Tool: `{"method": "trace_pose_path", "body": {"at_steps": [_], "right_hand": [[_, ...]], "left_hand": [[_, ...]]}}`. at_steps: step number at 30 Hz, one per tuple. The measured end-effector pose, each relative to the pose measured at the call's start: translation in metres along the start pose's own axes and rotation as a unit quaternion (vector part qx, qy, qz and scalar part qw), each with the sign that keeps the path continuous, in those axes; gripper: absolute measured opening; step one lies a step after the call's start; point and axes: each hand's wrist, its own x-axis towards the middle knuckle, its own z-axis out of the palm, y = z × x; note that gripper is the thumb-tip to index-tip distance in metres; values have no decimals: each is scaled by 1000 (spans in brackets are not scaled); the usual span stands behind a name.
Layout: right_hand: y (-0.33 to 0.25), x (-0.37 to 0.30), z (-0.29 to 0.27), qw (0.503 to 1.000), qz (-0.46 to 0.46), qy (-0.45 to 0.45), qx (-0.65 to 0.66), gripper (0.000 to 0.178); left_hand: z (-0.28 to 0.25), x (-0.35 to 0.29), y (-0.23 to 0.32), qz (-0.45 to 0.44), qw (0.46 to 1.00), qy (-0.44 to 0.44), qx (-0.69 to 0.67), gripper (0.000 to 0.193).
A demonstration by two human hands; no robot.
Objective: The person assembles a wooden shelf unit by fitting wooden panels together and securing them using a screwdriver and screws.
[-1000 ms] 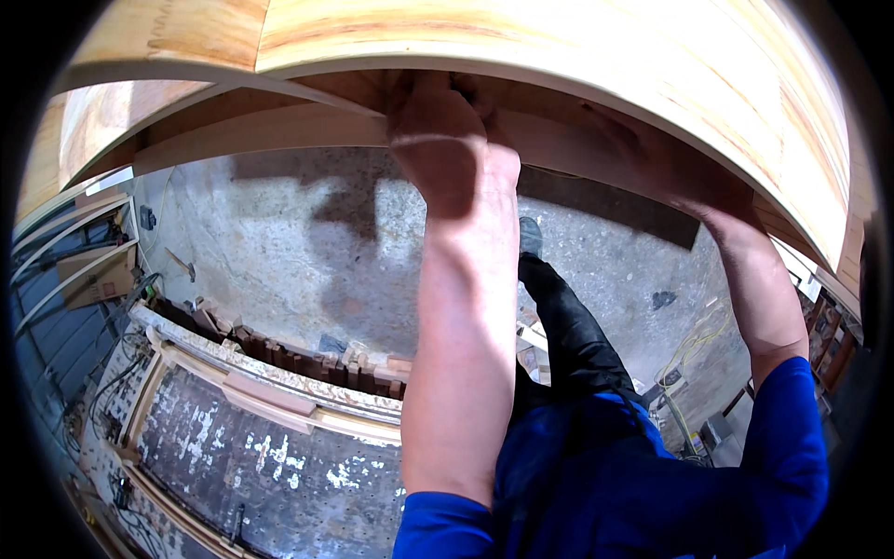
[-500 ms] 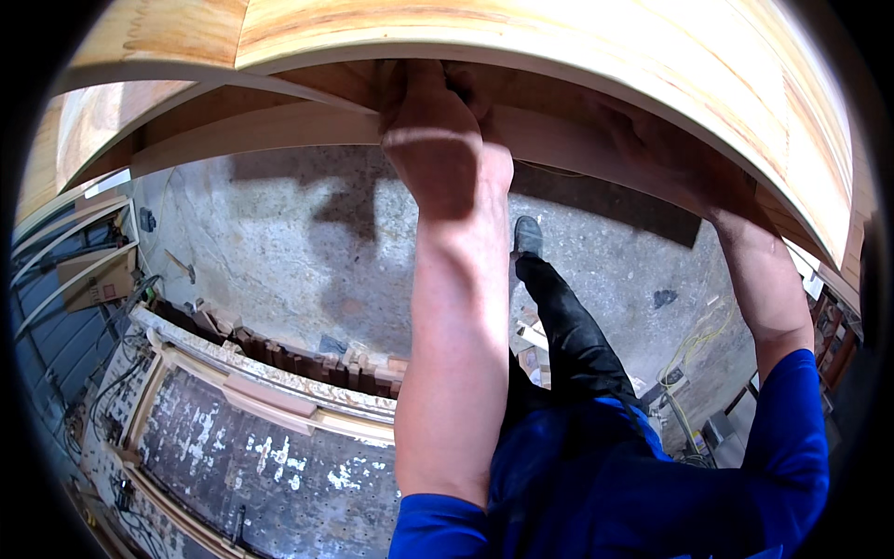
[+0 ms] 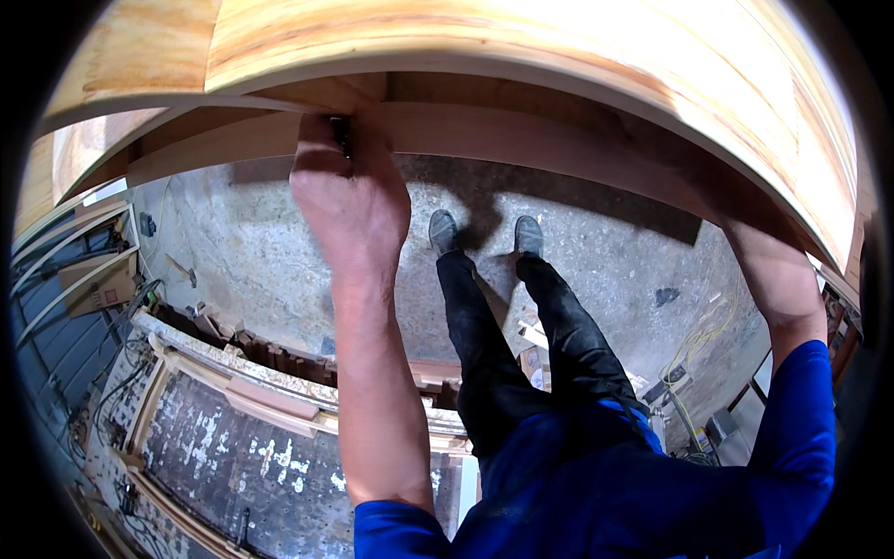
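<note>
We see a broad, pale wooden panel (image 3: 503, 37) spanning the top, its grain streaked amber, its near edge bowed by the wide lens. Beyond that edge, a grey concrete floor (image 3: 233, 247) stretches under our dark-trousered legs (image 3: 582, 326). At lower left is a workbench (image 3: 223, 438) with a worn, dark, white-flecked top; a pinkish wood strip (image 3: 270, 407) lies along its far edge. Under the panel's near edge, in shadow, runs a long wooden rail (image 3: 223, 142). Our left hand (image 3: 349, 186) is at the rail, left of its middle, fingers curled inward; a dark spot shows between them, and we cannot tell whether they grip anything. Our right hand (image 3: 647, 149) reaches beneath the panel's right part, too shadowed for us to tell its state.
</note>
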Motion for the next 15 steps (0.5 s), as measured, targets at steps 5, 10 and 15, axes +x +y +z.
{"method": "trace_pose_path", "body": {"at_steps": [5,10,15], "right_hand": [[-7,2,-2,995,16,-44,91,56],[-13,16,-3,978,41,-94,180,55],[-23,29,0,956,62,-137,251,55]], "left_hand": [[-2,2,-3,-4,1000,-2,-7,16],[-4,6,-1,12,1000,-12,18,13],[-8,5,-1,24,999,-23,39,13]]}}
